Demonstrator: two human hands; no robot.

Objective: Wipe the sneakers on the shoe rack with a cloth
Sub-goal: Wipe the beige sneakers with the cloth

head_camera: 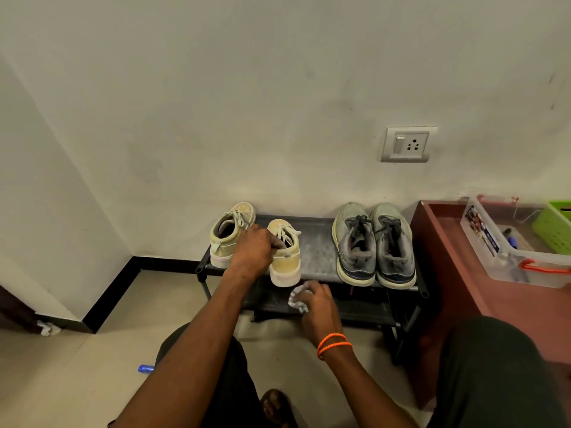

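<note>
Sneakers sit in two pairs on the top shelf of the rack (315, 242), toes to the wall, heels toward the person. Farthest left of the hands stands a yellow sneaker (230, 234), turned a little off line. Next to it, the second yellow shoe (284, 257) is under the left hand (251, 250), whose fingers curl into its collar and grip it by the opening. Its long axis runs away from the person, heel nearest, overhanging the shelf's front edge a little.

Just below and right of that heel, the right hand (315, 302) is closed around a crumpled pale cloth (298, 299), apart from the shoe but near. So the cloth hand is the nearer one for wiping, I judge, and the heel and right flank of the held shoe lie straight up and slightly left from it; nothing stands between.

Right of both hands, well apart across bare shelf, the grey pair (374, 245) rests side by side (untouched as far as I can tell). Beyond it comes a maroon table (445, 261) carrying a clear tub (506, 242) and a green basket (553, 227). The table's edge would crowd the right elbow only when the grey pair's turn comes.
</note>
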